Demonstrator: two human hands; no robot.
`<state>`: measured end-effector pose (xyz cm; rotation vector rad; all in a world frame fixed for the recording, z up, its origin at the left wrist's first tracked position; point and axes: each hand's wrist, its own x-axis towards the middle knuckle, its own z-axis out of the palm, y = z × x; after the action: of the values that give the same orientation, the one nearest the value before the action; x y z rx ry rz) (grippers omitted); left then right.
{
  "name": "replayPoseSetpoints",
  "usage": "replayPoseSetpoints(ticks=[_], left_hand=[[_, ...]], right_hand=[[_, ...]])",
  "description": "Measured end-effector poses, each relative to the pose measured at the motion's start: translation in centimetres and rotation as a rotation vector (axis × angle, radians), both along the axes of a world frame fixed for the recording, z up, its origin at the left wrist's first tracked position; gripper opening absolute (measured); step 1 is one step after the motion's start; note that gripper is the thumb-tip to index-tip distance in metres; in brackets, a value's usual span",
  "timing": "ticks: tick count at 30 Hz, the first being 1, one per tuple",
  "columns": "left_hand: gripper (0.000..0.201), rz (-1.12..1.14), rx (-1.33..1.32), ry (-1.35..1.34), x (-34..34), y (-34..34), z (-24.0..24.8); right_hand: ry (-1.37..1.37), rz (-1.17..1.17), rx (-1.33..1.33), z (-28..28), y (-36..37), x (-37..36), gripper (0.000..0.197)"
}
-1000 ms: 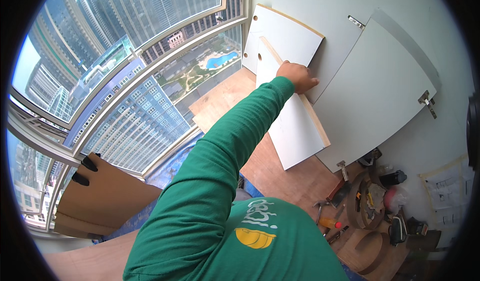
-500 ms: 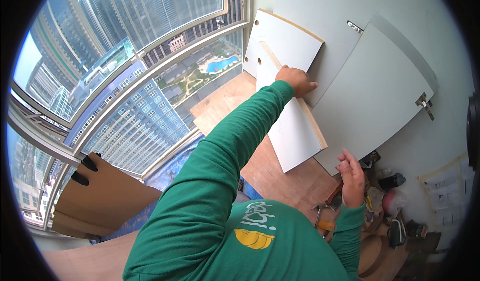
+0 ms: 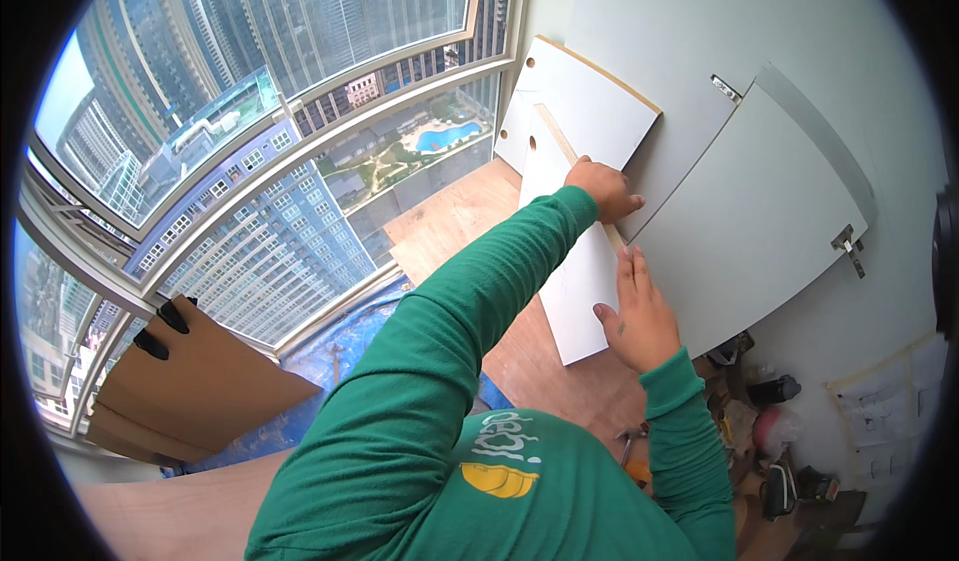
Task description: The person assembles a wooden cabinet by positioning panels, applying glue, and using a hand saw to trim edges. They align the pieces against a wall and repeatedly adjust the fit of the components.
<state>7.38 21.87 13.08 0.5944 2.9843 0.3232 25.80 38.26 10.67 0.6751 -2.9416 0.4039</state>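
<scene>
A narrow white panel (image 3: 571,296) with a bare wood-coloured edge stands tilted in front of me, a round hole near its far end. My left hand (image 3: 601,189) reaches across and is closed over that edge about midway along. Nearer to me, my right hand (image 3: 644,316) lies against the same panel close to its near end, fingers stretched out and thumb apart. It covers part of the edge there. Behind the narrow panel, a wider white panel (image 3: 584,96) with round holes leans at the wall.
A large white door panel (image 3: 764,201) with metal hinges (image 3: 849,246) leans on the right wall. Tools and a black bottle (image 3: 774,389) clutter the floor at right. Brown board (image 3: 200,386) leans by the window at left, over blue sheeting (image 3: 330,351). Plywood (image 3: 450,206) covers the floor.
My right hand has moved up and left from beside the door panel onto the narrow panel's near part. My left hand keeps its hold on the edge.
</scene>
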Motion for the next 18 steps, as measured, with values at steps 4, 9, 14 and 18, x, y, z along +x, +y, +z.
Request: replayPoseSetpoints(ticks=[4, 9, 14, 18], left_hand=[[0.067, -0.085, -0.029, 0.003, -0.8, -0.8, -0.3], [0.071, -0.045, -0.041, 0.114, -4.8, -5.4, -1.4], [0.070, 0.046, 0.008, 0.141, -9.4, -9.7, -2.2], [0.073, 0.092, -0.010, 0.116, -12.0, -11.9, -1.8]], right_hand=[[0.082, -0.015, 0.053, 0.0, -0.6, 0.6, 0.090], [0.003, -0.047, 0.018, 0.3, -1.9, 1.3, 0.091], [0.019, -0.039, -0.024, 0.8, -3.3, 2.3, 0.094], [-0.029, -0.052, -0.040, 1.6, -3.8, 2.6, 0.094]])
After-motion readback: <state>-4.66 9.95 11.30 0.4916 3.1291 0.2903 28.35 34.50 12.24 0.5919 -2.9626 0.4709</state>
